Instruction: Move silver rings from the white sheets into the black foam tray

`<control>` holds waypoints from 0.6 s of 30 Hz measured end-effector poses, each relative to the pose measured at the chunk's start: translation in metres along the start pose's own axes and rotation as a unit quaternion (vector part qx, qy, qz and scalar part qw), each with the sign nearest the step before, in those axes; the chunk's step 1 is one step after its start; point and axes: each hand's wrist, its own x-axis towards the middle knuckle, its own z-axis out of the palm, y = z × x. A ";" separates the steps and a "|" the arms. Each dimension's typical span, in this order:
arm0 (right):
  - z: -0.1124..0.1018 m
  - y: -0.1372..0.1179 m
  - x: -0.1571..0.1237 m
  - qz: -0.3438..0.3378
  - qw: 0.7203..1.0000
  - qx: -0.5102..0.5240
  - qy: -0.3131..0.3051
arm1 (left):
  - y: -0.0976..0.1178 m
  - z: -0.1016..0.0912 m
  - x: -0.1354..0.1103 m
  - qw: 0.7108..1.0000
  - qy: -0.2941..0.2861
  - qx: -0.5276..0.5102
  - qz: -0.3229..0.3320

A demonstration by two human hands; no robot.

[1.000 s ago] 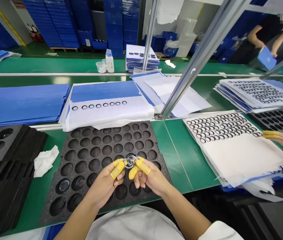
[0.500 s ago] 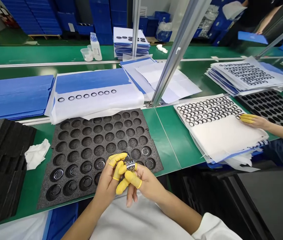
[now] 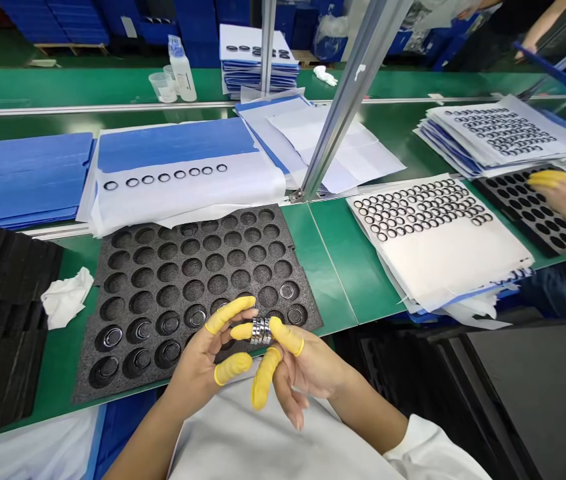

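Observation:
A short stack of shiny metal rings [image 3: 261, 331] sits around a yellow-capped finger of my right hand [image 3: 307, 363], whose tip shows at the stack's left end. The thumb of that hand lies against the right end, and its other fingers hang below. My left hand [image 3: 197, 363] is open just left of the stack, thumb and index finger spread apart around the protruding fingertip. Both hands wear yellow finger cots. Behind and under them lies a black foam tray [image 3: 295, 257] with round pockets. Rings stand in several pockets of its near rows and right side.
White paper with a row of dark rings [image 3: 179, 175] lies behind the tray. A crumpled white cloth [image 3: 66, 300] and stacked black foam [image 3: 7, 333] are at left. A metal post [image 3: 347, 100] rises beyond. At right, a co-worker's hand [image 3: 557, 190] hovers over another foam tray [image 3: 543, 220].
My left thumb and index finger have moved apart, away from the rings. My right thumb has come up to the stack's right end. The co-worker's hand has moved from the ring sheet to the tray.

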 end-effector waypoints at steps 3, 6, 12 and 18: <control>0.006 -0.003 -0.003 -0.017 1.000 -0.013 -0.006 | 0.000 0.004 -0.001 0.999 0.004 0.050 -0.007; 0.009 -0.002 -0.005 -0.022 0.999 -0.028 -0.012 | 0.001 0.007 -0.003 0.996 0.006 0.094 0.001; 0.012 0.005 -0.009 -0.035 0.995 -0.095 0.013 | 0.000 0.007 -0.006 0.991 0.021 0.122 0.053; 0.012 0.006 -0.012 -0.033 0.991 -0.130 -0.004 | 0.002 -0.001 -0.009 0.989 -0.013 0.133 0.061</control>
